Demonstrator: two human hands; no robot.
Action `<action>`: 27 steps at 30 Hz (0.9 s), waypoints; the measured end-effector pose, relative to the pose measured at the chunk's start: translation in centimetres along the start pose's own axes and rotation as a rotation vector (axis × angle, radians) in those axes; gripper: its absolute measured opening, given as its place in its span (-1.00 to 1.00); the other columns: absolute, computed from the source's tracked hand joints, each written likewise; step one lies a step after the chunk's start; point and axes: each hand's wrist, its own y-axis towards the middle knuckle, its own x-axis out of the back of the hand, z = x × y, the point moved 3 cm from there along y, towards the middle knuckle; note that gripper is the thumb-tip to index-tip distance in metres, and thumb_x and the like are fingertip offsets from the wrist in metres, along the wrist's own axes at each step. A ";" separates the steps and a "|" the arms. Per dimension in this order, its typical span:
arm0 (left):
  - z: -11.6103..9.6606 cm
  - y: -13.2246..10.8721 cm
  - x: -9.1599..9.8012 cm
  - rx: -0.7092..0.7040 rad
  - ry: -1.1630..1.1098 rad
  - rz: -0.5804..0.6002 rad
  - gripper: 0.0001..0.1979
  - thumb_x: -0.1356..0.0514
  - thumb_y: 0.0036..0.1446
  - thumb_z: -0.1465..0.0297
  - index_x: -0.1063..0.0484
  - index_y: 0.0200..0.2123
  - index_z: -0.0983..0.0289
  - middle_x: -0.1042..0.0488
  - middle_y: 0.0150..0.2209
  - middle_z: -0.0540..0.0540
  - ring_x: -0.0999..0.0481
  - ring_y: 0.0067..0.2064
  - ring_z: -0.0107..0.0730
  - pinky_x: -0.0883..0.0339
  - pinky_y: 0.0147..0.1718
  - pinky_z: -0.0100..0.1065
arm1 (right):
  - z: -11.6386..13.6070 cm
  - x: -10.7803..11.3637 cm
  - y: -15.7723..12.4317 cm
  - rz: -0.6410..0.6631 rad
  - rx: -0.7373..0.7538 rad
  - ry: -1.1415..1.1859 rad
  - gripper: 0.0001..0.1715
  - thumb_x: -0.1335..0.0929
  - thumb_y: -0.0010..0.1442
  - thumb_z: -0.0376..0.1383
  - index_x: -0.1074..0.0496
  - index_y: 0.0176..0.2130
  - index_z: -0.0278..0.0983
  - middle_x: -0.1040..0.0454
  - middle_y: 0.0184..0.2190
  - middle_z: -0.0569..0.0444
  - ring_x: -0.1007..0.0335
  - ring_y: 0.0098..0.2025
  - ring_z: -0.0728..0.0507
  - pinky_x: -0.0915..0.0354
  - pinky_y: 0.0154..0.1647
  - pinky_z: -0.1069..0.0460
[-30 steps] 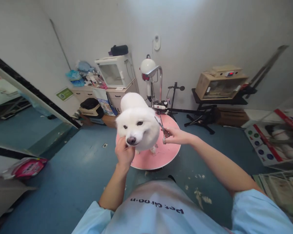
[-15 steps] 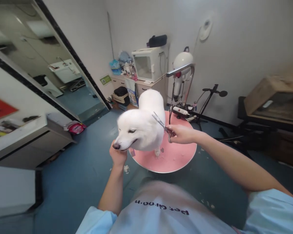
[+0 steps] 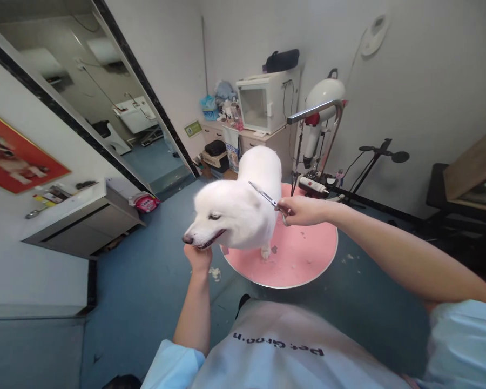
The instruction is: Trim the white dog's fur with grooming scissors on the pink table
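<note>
A fluffy white dog [image 3: 243, 213] stands on a round pink grooming table [image 3: 303, 259], its head turned to the left and its mouth a little open. My left hand [image 3: 198, 258] is under its muzzle and grips the chin from below; most of the fingers are hidden behind the jaw. In my right hand [image 3: 302, 209] is a pair of scissors [image 3: 263, 194], with fingers through the handles. The blades lie together and point left across the fur behind the dog's head. Small tufts of cut hair lie on the table.
A metal grooming arm [image 3: 316, 111] rises behind the table beside a white dryer [image 3: 326, 97]. Further back, a white cabinet [image 3: 259, 102] stands on a drawer unit. Hair clumps [image 3: 215, 274] lie on the blue floor. A counter [image 3: 76, 221] is at the left, a black stand [image 3: 375, 162] at the right.
The scissor blades, slightly apart before, have come together. Against the dog, the scissors have moved a little left and up. The dog's mouth is wider open, and the camera view has swung left.
</note>
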 end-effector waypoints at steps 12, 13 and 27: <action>0.0 -0.6 -0.1 0.094 -0.173 -0.068 -0.56 -0.36 -0.09 0.20 -0.58 -0.16 0.37 -0.63 -0.11 0.28 -0.63 -0.04 -0.07 -0.49 0.05 -0.07 | 0.6 0.2 1.3 0.083 0.107 0.049 -0.78 -0.44 -0.06 -0.28 -0.38 -0.34 -0.20 -0.46 -0.40 0.09 -0.37 -0.39 -0.14 -0.18 -0.40 -0.03; -0.1 -0.6 -0.1 0.107 -0.187 -0.084 -0.56 -0.35 -0.10 0.20 -0.57 -0.18 0.38 -0.63 -0.12 0.30 -0.64 -0.05 -0.08 -0.50 0.04 -0.06 | 0.5 0.1 1.4 0.079 0.115 0.041 -0.78 -0.44 -0.07 -0.29 -0.38 -0.34 -0.20 -0.46 -0.40 0.09 -0.36 -0.39 -0.13 -0.17 -0.41 -0.03; -1.5 -0.3 0.4 0.171 -0.066 -0.091 -0.68 -0.28 -0.01 0.16 -0.54 -0.39 0.33 -0.59 -0.42 0.10 -0.59 -0.24 -0.26 -0.46 -0.22 -0.34 | -0.2 -1.2 1.8 0.072 0.150 0.054 -0.72 -0.45 -0.05 -0.25 -0.38 -0.29 -0.20 -0.49 -0.38 0.07 -0.38 -0.38 -0.14 -0.15 -0.42 -0.01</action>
